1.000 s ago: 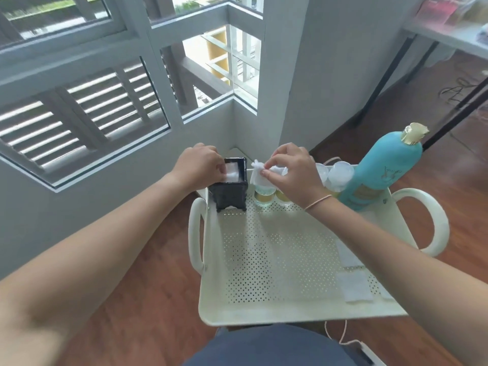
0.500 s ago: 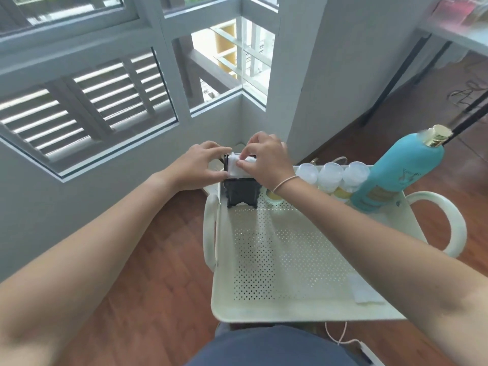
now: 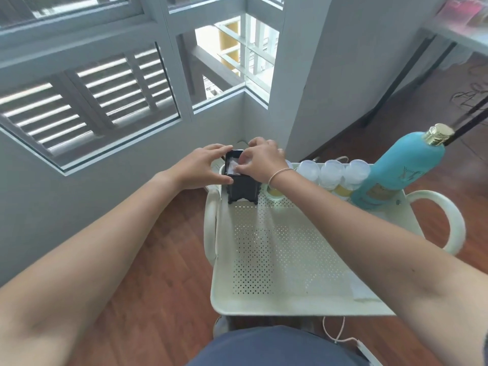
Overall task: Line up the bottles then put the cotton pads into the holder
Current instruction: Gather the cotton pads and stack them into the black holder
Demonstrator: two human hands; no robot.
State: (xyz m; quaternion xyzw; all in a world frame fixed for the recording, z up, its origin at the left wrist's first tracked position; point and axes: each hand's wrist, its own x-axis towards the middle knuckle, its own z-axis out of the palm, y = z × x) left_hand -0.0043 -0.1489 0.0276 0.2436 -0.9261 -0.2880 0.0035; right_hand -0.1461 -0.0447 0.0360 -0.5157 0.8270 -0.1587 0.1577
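A black square holder stands in the far left corner of the cream perforated tray. My left hand grips the holder's left side. My right hand presses white cotton pads down into its top. Along the tray's back edge stand several small clear-capped bottles in a row, with a tall teal bottle with a gold cap at the right end. One more cotton pad lies at the tray's near right edge, partly under my forearm.
The tray tops a cart with loop handles at left and right. A grey wall and louvred window are close on the left and behind. Wooden floor lies below; a table with dark legs stands at the far right.
My right hand carried the cotton pad left from over the small bottles to the holder and now pushes it in. My left hand stayed on the holder. The view shifted left.
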